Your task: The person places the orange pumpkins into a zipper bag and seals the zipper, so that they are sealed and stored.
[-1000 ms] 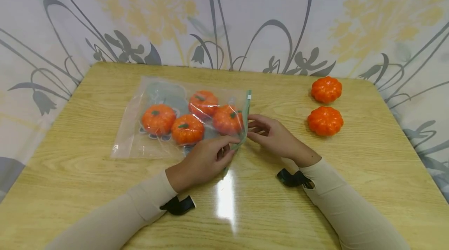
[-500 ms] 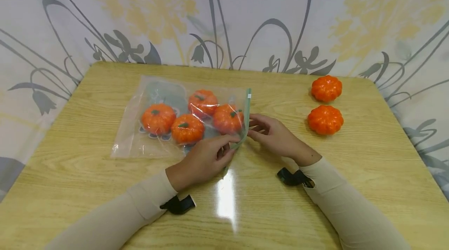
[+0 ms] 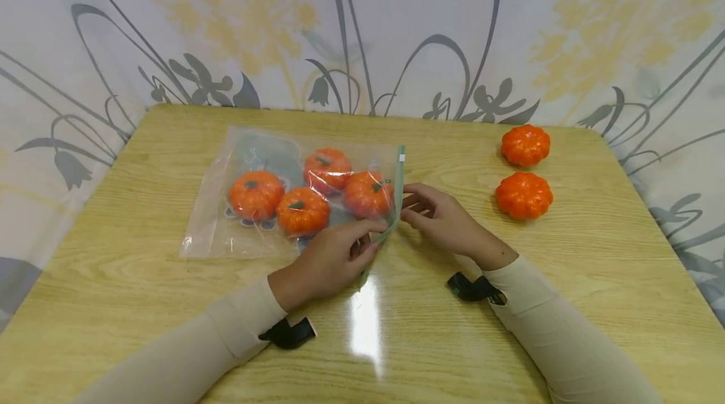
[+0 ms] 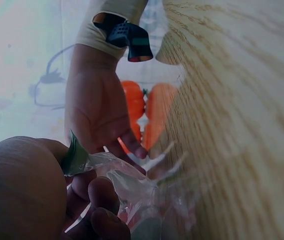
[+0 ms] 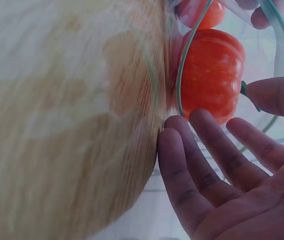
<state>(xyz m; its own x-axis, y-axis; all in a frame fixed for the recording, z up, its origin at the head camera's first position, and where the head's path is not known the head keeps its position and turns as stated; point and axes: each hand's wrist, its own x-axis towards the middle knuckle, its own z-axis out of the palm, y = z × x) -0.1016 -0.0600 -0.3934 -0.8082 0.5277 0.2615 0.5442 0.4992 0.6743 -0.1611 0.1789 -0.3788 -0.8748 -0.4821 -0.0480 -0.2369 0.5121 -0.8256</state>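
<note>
A clear zip bag (image 3: 206,228) lies on the table with several small orange toy pumpkins (image 3: 256,195) inside, their green stems showing through the plastic. Its green zip edge (image 3: 399,180) faces right. My left hand (image 3: 328,262) pinches the near corner of that edge; in the left wrist view, the green strip (image 4: 76,157) sticks out between thumb and fingers. At the bag's mouth is my right hand (image 3: 444,221), fingers loosely extended. In the right wrist view the mouth gapes, with a pumpkin (image 5: 211,75) just inside and the thumb right by its stem.
Two more orange pumpkins, one at the back (image 3: 525,145) and one in front of it (image 3: 523,196), sit on the right of the wooden table (image 3: 453,353). A floral-patterned cloth (image 3: 396,33) hangs behind the table's far edge. Black straps (image 3: 289,331) circle both wrists.
The head view has shifted very slightly. Both hands, the bag and the pumpkins stay nearly where they were; the zip edge by the right fingers has straightened a little.
</note>
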